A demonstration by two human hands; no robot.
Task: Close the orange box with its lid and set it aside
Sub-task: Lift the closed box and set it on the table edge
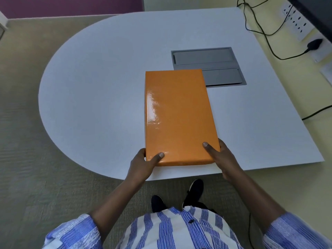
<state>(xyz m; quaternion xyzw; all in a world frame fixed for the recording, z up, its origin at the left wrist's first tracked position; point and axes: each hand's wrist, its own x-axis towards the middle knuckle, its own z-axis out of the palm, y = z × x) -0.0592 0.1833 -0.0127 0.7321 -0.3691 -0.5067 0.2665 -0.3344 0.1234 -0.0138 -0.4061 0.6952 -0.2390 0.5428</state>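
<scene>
The glossy orange box [177, 115] lies lengthwise on the white table [100, 90], with its lid on top covering it, so nothing inside shows. My left hand [143, 162] grips its near left corner, thumb on the lid. My right hand [221, 155] holds the near right corner, thumb resting on top and fingers down the side. The box's near end sits close to the table's front edge.
A grey cable hatch [206, 60] is set into the table just behind the box, partly covered by its far right corner. Black cables [258, 27] and a white power strip [296, 20] lie at the far right. My shoes [194, 191] stand on carpet below.
</scene>
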